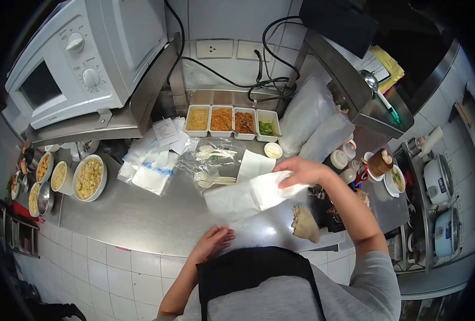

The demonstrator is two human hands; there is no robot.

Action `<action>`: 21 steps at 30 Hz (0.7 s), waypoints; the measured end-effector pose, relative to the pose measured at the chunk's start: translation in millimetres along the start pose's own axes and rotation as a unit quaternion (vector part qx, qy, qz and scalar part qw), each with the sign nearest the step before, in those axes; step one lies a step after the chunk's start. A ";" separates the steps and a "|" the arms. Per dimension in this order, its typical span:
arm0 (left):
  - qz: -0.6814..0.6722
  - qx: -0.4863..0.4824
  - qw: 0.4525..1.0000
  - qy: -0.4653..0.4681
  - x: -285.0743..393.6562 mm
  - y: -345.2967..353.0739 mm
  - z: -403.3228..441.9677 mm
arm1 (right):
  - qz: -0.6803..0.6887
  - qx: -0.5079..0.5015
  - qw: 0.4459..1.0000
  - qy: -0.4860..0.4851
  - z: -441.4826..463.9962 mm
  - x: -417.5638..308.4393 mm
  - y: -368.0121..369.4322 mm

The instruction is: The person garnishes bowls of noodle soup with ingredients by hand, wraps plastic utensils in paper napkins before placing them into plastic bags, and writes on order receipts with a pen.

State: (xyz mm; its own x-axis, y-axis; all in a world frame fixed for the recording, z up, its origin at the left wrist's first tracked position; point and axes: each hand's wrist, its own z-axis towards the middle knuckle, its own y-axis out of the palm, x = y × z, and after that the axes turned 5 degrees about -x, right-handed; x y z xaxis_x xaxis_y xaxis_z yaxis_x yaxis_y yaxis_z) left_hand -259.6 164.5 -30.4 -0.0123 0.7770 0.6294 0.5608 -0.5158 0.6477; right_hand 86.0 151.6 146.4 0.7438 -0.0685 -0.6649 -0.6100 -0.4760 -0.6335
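My right hand [300, 174] grips a white paper bag or folded paper [237, 199], which hangs above the steel counter and is blurred on its left side. Near the counter's front edge, my left hand [214, 241] holds nothing, its fingers apart and slightly curled. Clear plastic bags of pale plastic forks [214, 179] and spoons [216, 153] lie behind the white paper. A white sheet [254, 165] lies next to them. To the right of the paper is a crumpled beige cloth [304, 224].
Four white tubs of food [221, 121] stand at the back. Bowls of rice [89, 178] are at the left, beneath a microwave [66, 69]. White plastic packs [153, 170] lie left of the cutlery. Jars [339, 159] and plastic rolls [315, 120] stand at the right.
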 end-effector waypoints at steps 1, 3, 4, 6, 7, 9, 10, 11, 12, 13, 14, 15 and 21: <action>-0.034 0.006 0.999 0.012 -2.6 -6.3 -5.4 | -0.041 0.011 0.999 0.005 6.3 -2.1 5.4; -0.069 0.024 0.996 0.043 -0.6 -22.2 -18.3 | -0.163 -0.026 0.975 0.147 14.3 -11.9 14.0; -0.088 0.034 0.994 0.059 0.6 -25.1 -21.3 | 0.037 -0.017 0.997 0.058 5.5 -25.4 7.6; -0.104 0.047 0.991 0.074 4.2 -29.8 -25.4 | 0.327 0.002 0.945 -0.022 -0.2 -30.8 9.1; -0.108 0.053 0.989 0.083 9.1 -31.9 -26.9 | 0.122 0.002 0.991 0.047 5.3 -22.5 13.1; -0.076 0.069 0.992 0.080 17.3 -34.7 -28.6 | -0.295 0.009 0.938 0.182 13.4 -0.8 23.0; -0.067 0.074 0.991 0.084 21.9 -29.5 -23.6 | -0.185 0.029 0.982 0.022 4.9 -2.4 14.8; -0.064 0.064 0.992 0.089 24.0 -25.3 -20.9 | -0.100 0.037 0.994 0.005 0.6 -3.4 6.5; -0.057 0.059 0.993 0.087 27.0 -23.7 -22.1 | -0.003 0.046 0.999 -0.012 -4.2 -4.1 3.9; -0.047 0.054 0.993 0.089 31.6 -21.9 -23.0 | 0.090 0.057 0.994 -0.031 -8.4 -10.4 -0.7; -0.017 0.040 0.996 0.075 32.8 -21.2 -22.4 | 0.112 0.065 0.991 -0.045 -13.5 -15.6 -5.1; 0.014 0.024 0.998 0.060 33.1 -18.7 -18.5 | 0.146 0.059 0.986 -0.047 -16.9 -21.7 -6.5; 0.232 -0.164 0.955 0.081 43.0 30.4 -2.4 | 0.261 0.061 0.961 -0.069 -36.6 -43.7 -10.0</action>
State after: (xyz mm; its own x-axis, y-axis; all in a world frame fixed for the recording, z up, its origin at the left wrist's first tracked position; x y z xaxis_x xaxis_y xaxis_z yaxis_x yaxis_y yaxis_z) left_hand -245.0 181.4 17.4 0.0307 0.3848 0.9225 0.2478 -0.8970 0.3659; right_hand 69.6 127.3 196.3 0.2900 -0.1498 -0.9452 -0.9238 -0.3019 -0.2356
